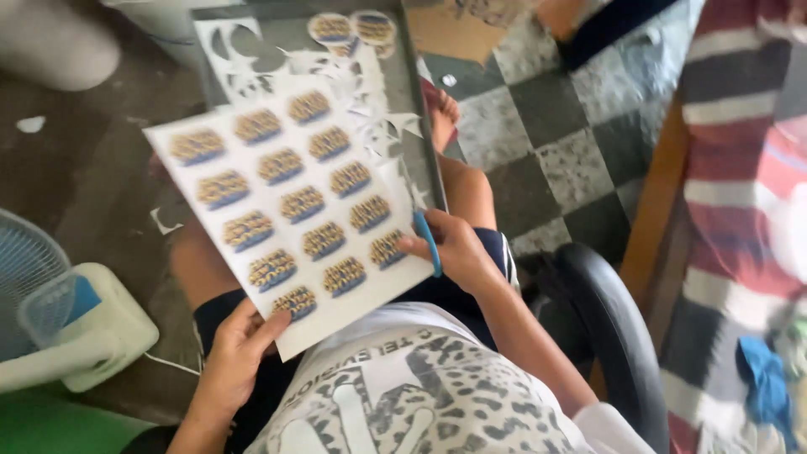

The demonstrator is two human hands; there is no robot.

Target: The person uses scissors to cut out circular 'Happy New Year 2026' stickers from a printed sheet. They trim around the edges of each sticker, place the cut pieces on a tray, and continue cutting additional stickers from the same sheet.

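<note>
White sticker sheet (294, 210) gripped between left hand (239, 345) and right hand (458, 252).

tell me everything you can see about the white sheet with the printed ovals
The sheet is white, thin, paper-like, printed with rows of matching oval pictures in yellow-brown with a blue lower edge. It looks uncut and flat, held tilted over the person's lap. The left hand grips its near corner, thumb on top. The right hand, holding blue-handled scissors, touches its right edge. Its far end overlaps a grey tray holding white cut scraps.
</note>
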